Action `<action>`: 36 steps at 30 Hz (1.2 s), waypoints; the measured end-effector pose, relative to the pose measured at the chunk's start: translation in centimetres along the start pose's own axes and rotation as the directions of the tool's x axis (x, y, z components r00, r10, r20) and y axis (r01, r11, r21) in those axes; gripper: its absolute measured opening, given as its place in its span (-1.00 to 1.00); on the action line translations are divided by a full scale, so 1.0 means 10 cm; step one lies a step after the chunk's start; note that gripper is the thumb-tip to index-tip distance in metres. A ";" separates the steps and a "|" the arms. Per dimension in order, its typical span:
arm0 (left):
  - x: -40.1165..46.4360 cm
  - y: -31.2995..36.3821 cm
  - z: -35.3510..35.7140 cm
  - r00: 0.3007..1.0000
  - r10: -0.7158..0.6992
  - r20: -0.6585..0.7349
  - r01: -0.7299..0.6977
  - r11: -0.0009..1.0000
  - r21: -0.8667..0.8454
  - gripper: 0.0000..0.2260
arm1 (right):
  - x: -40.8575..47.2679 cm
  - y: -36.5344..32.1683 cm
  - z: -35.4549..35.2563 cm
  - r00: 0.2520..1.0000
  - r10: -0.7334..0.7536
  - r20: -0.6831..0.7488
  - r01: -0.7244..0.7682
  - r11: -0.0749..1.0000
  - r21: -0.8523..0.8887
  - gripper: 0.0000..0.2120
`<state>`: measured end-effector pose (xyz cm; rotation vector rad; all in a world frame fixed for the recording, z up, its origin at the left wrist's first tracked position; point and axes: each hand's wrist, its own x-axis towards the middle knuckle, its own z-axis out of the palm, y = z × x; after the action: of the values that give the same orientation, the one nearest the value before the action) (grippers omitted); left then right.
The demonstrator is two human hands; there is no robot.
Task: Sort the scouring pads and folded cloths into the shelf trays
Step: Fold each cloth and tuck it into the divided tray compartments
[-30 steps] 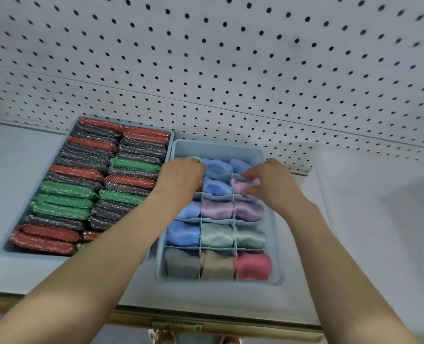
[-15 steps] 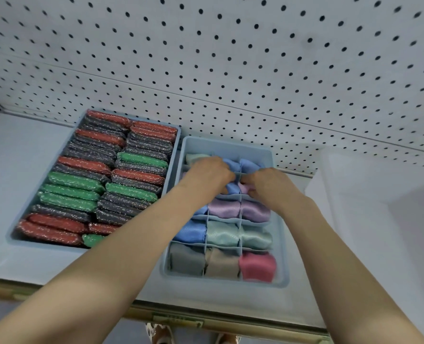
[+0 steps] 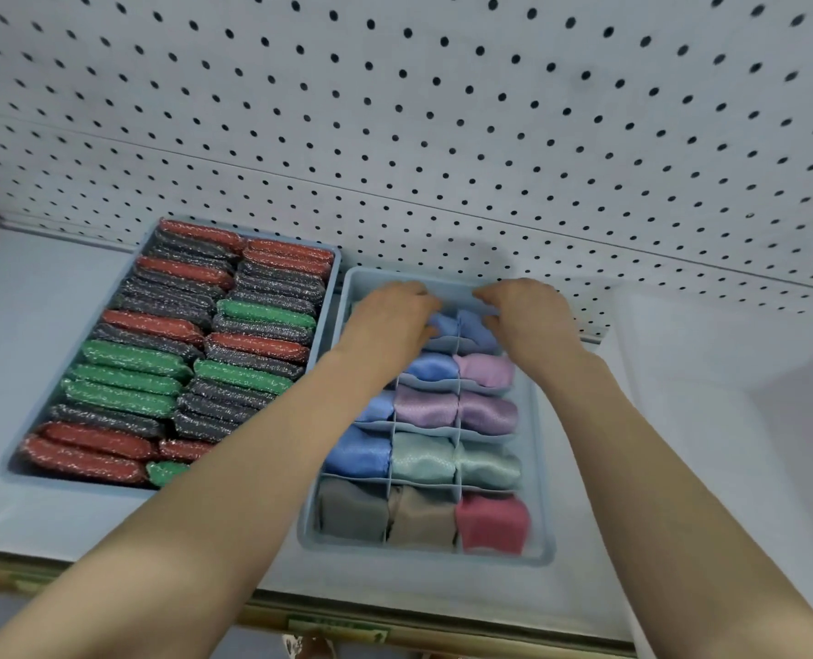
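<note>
Centre frame: both trays look nearly full; left hand [image 3: 390, 316] and right hand [image 3: 523, 316] fuss in back-row cloths [image 3: 461, 325], grip unclear.

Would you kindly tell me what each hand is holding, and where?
Cannot be told: left hand and right hand rest on the blue cloths, fingertips hidden.

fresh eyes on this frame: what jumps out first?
Two bare forearms reach in from below, with the left hand and right hand both at the far end of the divided cloth tray, fingers down among the blue folded cloths. Beside it on the left, the scouring pad tray is packed with red, green and grey glittery pads on edge. A white pegboard fills the background.
</note>
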<state>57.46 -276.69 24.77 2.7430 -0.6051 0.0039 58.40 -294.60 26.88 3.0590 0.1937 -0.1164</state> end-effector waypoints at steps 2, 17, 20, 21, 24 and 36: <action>0.12 -0.01 0.04 0.998 -0.035 0.053 0.033 0.999 0.040 -0.85 | 0.07 -0.10 0.05 0.998 -0.040 0.048 0.044 0.995 -0.085 -0.76; 0.27 0.01 0.15 0.998 -0.052 0.028 0.045 0.978 0.205 -0.82 | 0.09 -0.08 0.08 0.984 -0.155 0.093 0.164 0.981 -0.105 -0.76; 0.17 -0.01 0.00 0.998 -0.039 0.049 0.034 0.994 0.106 -0.78 | -0.05 -0.04 -0.07 0.993 -0.076 0.086 0.069 0.994 0.089 -0.75; 0.08 -0.03 -0.07 0.998 -0.032 0.046 0.030 0.999 0.044 -0.77 | -0.14 -0.02 -0.14 0.997 -0.033 0.063 0.022 0.984 0.178 -0.75; -0.29 -0.06 -0.24 0.997 0.047 0.068 -0.038 0.991 -0.132 -0.80 | -0.56 0.00 -0.23 0.996 0.072 0.060 -0.089 0.933 0.349 -0.81; -0.53 0.40 -0.11 0.931 0.064 0.359 -0.194 0.921 0.339 -0.80 | -1.03 -0.30 0.15 0.992 -0.083 0.099 0.102 0.972 -0.211 -0.83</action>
<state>51.09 -277.58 26.67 3.0868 -0.9710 -0.3743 47.72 -293.02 26.05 2.8214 0.3215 -0.2214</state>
